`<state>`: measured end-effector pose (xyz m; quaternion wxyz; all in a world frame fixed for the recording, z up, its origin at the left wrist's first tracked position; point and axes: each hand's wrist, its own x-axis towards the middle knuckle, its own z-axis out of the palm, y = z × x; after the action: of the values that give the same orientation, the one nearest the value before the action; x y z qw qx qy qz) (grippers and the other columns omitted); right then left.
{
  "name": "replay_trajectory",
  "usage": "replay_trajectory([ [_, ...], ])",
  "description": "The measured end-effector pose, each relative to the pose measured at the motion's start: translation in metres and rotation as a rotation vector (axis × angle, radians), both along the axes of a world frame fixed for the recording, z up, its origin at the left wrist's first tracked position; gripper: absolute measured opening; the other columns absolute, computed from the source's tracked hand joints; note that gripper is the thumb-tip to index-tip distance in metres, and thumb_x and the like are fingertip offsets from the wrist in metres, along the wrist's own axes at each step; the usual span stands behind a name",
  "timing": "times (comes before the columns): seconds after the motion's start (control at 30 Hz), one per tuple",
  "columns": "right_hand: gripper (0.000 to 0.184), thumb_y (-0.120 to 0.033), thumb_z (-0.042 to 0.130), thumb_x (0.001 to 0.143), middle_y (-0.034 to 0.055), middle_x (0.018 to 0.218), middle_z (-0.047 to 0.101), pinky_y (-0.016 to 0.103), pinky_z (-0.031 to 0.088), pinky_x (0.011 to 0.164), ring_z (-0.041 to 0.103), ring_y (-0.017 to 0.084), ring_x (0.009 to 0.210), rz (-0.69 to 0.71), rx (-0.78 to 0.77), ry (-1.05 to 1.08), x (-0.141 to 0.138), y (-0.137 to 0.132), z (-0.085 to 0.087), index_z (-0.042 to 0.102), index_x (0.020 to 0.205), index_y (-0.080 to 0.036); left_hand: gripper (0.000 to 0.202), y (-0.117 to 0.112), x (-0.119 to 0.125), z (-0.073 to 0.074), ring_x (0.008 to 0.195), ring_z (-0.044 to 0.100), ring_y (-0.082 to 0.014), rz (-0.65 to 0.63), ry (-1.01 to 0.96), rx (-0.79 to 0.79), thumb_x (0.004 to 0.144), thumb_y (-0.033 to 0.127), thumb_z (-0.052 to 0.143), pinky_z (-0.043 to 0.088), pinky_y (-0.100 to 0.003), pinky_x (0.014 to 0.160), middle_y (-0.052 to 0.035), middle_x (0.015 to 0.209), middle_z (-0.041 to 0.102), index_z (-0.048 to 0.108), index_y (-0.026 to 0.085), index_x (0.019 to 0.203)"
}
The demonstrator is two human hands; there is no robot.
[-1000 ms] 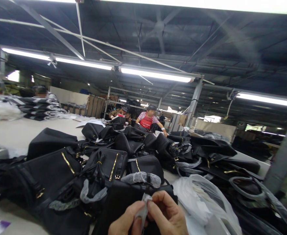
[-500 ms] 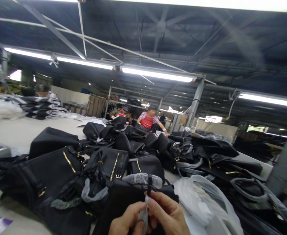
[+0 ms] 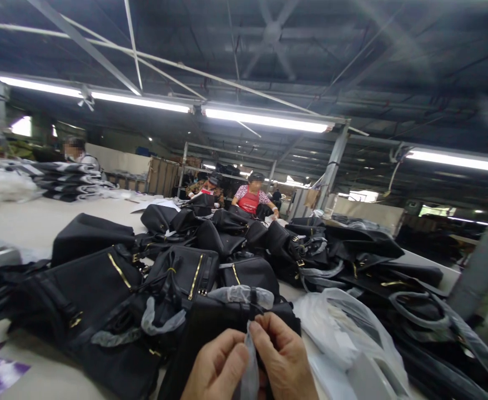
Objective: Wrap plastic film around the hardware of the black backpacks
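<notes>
Directly before me a black bag stands with its top toward me, its handle wrapped in clear plastic. A narrow strip of clear plastic wrap hangs down its middle, in line with a dark strap. My left hand pinches the wrap from the left, thumb against the curled fingers. From the right, my right hand grips the upper end of the wrap between thumb and forefinger. The lower part of the bag is hidden behind both hands.
Black bags with gold zips crowd the table. At right lies a clear plastic bag with white material in it. A purple-and-white sheet is at lower left. Two people work across the table, another farther left.
My left thumb has risen along the plastic wrap, and more of the strip shows between my hands. Both hands stay at the bag. The view has tilted slightly.
</notes>
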<state>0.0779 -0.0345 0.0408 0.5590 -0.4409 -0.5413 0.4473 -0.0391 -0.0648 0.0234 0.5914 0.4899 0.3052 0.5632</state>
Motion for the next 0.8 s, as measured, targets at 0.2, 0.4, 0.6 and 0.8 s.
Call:
replay_trajectory([
  [0.2,0.038,-0.049,0.072,0.072,-0.0071,0.043,0.047,0.019,0.031,0.038,0.038,0.007,0.038,0.251,-0.086,0.094,0.012,-0.001,0.012,0.054,0.06,-0.018,0.049,0.009,0.004,0.018,0.047,0.058,-0.0129,0.075,0.033,-0.096,0.068,0.061,0.074,0.048,-0.023,0.05,-0.0007,0.052,0.064,0.056,0.016,0.063],
  [0.4,0.033,-0.041,0.073,0.073,-0.0091,0.045,0.042,0.018,0.029,0.038,0.035,0.006,0.039,0.288,-0.123,0.177,0.014,0.004,0.009,0.054,0.061,-0.018,0.045,0.011,0.005,0.016,0.05,0.063,-0.0152,0.077,0.029,-0.115,0.07,0.057,0.073,0.051,-0.025,0.053,-0.0043,0.057,0.07,0.064,0.013,0.068],
  [0.6,0.036,-0.049,0.075,0.074,-0.0079,0.05,0.047,0.019,0.032,0.043,0.038,0.006,0.044,0.199,-0.081,0.185,0.012,0.007,-0.001,0.068,0.081,-0.015,0.04,0.022,0.006,0.017,0.054,0.067,-0.0167,0.083,0.012,-0.057,0.075,0.052,0.071,0.055,-0.027,0.058,-0.0031,0.059,0.07,0.068,0.012,0.073],
  [0.8,0.038,-0.051,0.071,0.077,-0.0029,0.058,0.056,0.021,0.035,0.047,0.046,0.008,0.047,0.032,-0.061,-0.059,0.075,-0.023,-0.01,0.075,0.086,-0.015,0.048,0.026,0.003,0.013,0.055,0.068,-0.0145,0.185,-0.015,-0.208,0.061,0.054,0.083,0.057,-0.019,0.055,-0.0007,0.061,0.074,0.071,0.014,0.084],
])
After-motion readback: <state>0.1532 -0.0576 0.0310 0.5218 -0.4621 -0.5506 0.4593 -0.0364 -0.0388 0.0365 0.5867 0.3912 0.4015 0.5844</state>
